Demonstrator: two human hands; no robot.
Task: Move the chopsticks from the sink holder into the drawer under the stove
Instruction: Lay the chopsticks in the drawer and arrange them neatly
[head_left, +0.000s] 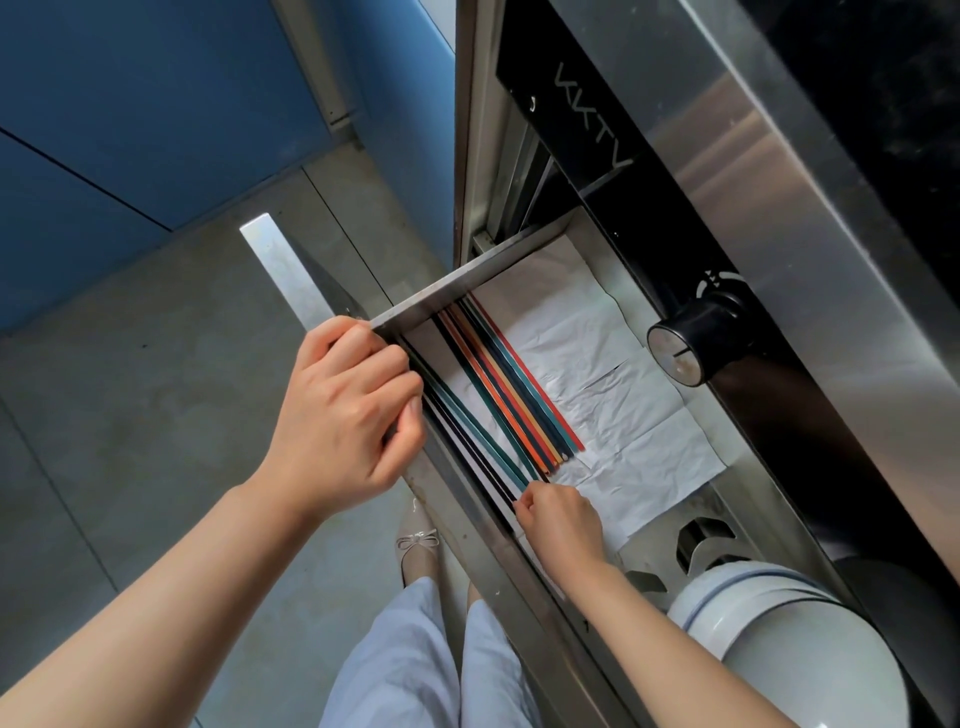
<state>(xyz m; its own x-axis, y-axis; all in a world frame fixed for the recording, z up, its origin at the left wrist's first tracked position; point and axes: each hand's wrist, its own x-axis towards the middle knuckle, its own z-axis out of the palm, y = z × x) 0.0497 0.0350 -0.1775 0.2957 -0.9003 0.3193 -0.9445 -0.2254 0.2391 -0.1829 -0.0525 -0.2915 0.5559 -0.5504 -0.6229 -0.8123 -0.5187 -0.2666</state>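
The steel drawer (421, 296) under the stove stands pulled out. Several coloured chopsticks (511, 387) lie side by side on white paper (623, 415) inside it. A few dark and teal chopsticks (467, 431) lie along the drawer's front wall. My left hand (343, 410) is closed over the drawer's front edge. My right hand (561, 519) is inside the drawer, its fingers pinched on the near ends of those dark and teal chopsticks.
A black stove knob (685, 348) sticks out just above the drawer. Stacked white bowls (779, 618) with a blue rim line sit in the drawer's near end. Blue cabinet fronts (130, 119) and grey floor (130, 415) lie to the left. My feet and light trousers (415, 649) are below.
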